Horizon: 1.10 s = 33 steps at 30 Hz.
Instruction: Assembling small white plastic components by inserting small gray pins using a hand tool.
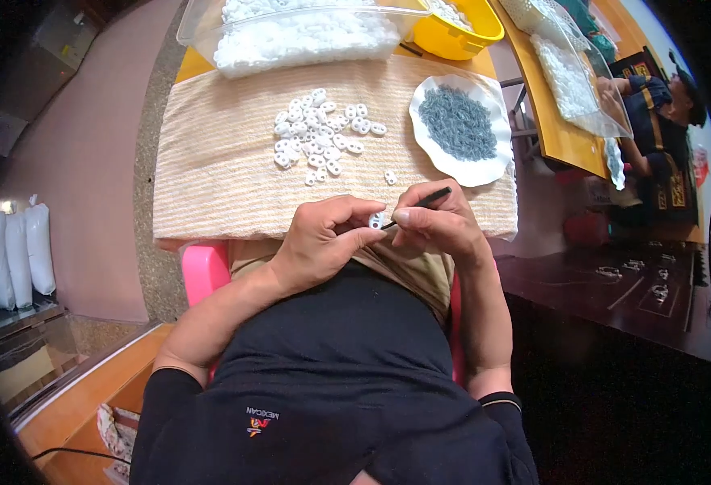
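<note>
My left hand [321,239] pinches a small white oval plastic piece [376,219] with two holes between thumb and fingertips, just past the table's near edge. My right hand [443,224] grips a thin black stick-like tool [438,196]; its lower end meets the white piece. Whether anything small sits at the tool's tip is hidden by my fingers. A pile of similar white pieces [316,133] lies beyond my hands, with a lone piece [390,177] nearer them. To the right, a white wavy-edged plate [485,175] carries a heap of small dark grey translucent bits [456,121].
A striped cloth [210,162] covers the table. At its far side stand a clear bin [202,36] full of white pieces and a yellow tub [460,47]. On the right, another person [650,101] sits at a second table with a clear container [614,109].
</note>
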Tool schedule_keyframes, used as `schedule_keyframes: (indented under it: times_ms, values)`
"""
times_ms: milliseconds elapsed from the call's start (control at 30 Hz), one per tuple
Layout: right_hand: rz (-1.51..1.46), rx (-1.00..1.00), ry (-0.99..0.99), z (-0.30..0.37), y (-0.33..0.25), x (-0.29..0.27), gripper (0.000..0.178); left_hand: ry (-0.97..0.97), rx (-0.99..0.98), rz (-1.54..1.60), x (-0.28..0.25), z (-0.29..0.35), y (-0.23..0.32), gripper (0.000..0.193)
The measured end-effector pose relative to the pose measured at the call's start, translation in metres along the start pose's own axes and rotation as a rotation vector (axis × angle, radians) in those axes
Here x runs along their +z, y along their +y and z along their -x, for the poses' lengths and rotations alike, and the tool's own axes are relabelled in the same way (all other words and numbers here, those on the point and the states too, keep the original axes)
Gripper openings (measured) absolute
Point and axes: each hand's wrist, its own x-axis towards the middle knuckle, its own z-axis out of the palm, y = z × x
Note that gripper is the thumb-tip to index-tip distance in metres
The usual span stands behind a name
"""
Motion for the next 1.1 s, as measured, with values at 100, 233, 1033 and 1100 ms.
schedule_keyframes:
  times_ms: [100, 233, 1033, 1100]
  values:
    - [-0.016, -0.058, 0.028, -0.001, 0.004, 0.004, 0.016, 0.014, 0.016, 0.002, -0.002, -0.001, 0.000, 0.029]
    - [-0.006, -0.078, 0.019, -0.004, 0.010, 0.002, 0.016, 0.037, 0.029, 0.069, 0.000, -0.002, -0.005, 0.027]
    - [-0.091, -0.378, 0.388, -0.004, 0.034, 0.063, 0.014, 0.288, 0.048, 0.179, 0.000, 0.001, -0.003, 0.024]
    - [-0.060, -0.409, 0.418, -0.004, 0.036, 0.065, 0.015, 0.289, 0.065, 0.229, 0.000, 0.001, -0.003, 0.023]
